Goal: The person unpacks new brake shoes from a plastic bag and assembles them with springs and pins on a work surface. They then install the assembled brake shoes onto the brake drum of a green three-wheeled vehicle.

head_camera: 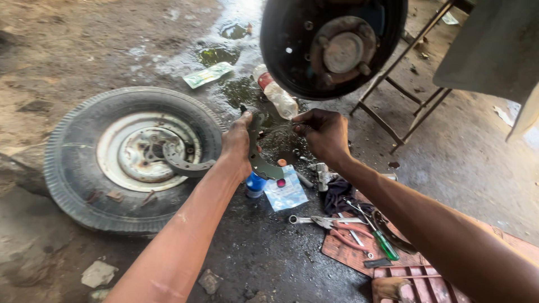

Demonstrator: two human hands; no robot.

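A removed wheel (pixel 132 160) is lying at the left, under the bare brake backing plate (pixel 331 47) at upper centre. Two curved brake shoes (pixel 255 154) are being gripped by the left hand (pixel 237 143); a thin spring (pixel 281 128) is being pinched by the right hand (pixel 323 133) mid-frame.

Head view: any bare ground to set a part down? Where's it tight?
Free: dark ground between the wheel and the tool mat; bare concrete right of the metal stand. Crowded: under the left hand and right hand, with blue cup, plastic packet, bottle; mat holds pliers, screwdriver, spanner.
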